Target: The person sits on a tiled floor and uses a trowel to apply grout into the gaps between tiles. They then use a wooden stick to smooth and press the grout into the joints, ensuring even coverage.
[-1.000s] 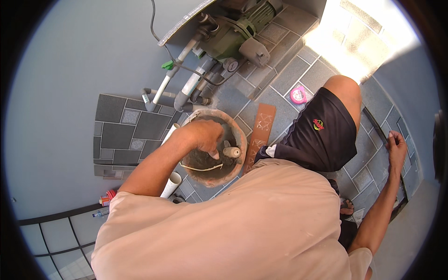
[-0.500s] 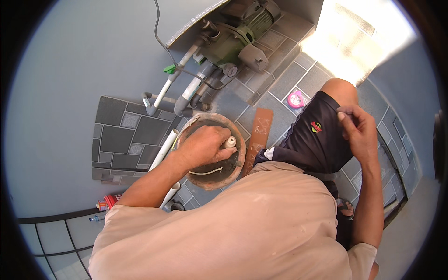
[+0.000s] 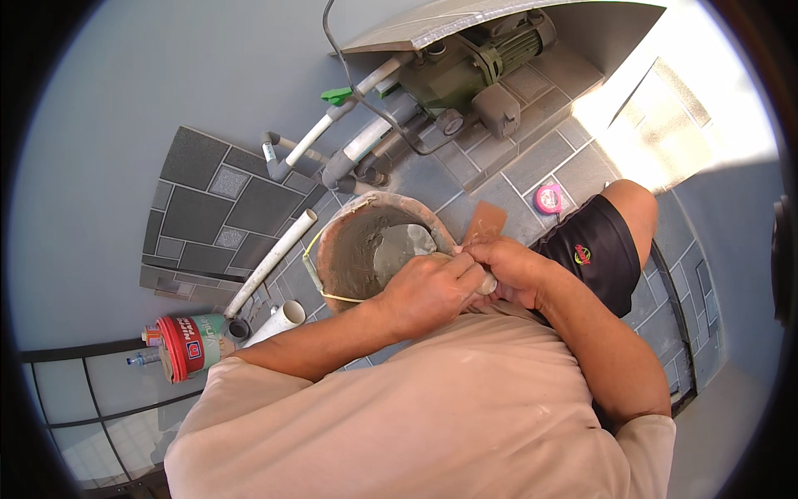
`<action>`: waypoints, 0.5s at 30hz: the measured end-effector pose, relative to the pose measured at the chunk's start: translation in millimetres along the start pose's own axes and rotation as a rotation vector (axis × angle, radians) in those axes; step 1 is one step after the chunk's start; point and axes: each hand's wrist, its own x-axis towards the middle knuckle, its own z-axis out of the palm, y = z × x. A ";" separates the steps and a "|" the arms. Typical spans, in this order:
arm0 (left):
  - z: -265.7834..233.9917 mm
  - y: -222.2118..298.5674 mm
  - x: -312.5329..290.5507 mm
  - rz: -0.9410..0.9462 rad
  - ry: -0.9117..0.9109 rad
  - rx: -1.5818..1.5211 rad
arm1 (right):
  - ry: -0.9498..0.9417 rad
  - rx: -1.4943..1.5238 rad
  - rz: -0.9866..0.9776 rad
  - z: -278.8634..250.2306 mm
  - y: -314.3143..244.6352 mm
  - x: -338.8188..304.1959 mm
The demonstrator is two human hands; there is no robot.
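Bending both arms (image 3: 600, 333) inward, clamping a pale handle (image 3: 490, 286) in the left hand (image 3: 434, 287), beside the right hand (image 3: 514, 268), curled too closely to tell its grip.

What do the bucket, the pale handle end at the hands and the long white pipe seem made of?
Bucket: probably plastic or rubber, dull; thick orange-brown rim, smeared grey. Pale handle end: perhaps wood or plastic; matte, rounded, too hidden to tell. Long white pipe: likely plastic; smooth, evenly round, lightly soiled.
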 end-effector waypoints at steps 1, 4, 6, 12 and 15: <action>-1.0 -6.2 0.5 0.043 0.045 -0.077 | 0.011 0.015 0.010 0.0 1.8 4.1; -20.9 -33.5 -12.3 0.019 0.260 -0.217 | 0.031 -0.016 0.018 -0.7 5.0 13.7; -18.7 -79.9 -31.1 -0.468 0.459 -0.112 | 0.013 -0.139 0.003 0.2 -5.1 6.9; 9.8 -226.2 -126.4 -1.013 0.680 -0.469 | 0.177 -1.211 -0.775 -14.5 -18.7 -22.7; 25.5 -233.7 -138.1 -1.079 0.763 -0.625 | 0.293 -1.474 -0.752 -33.5 -13.7 -23.1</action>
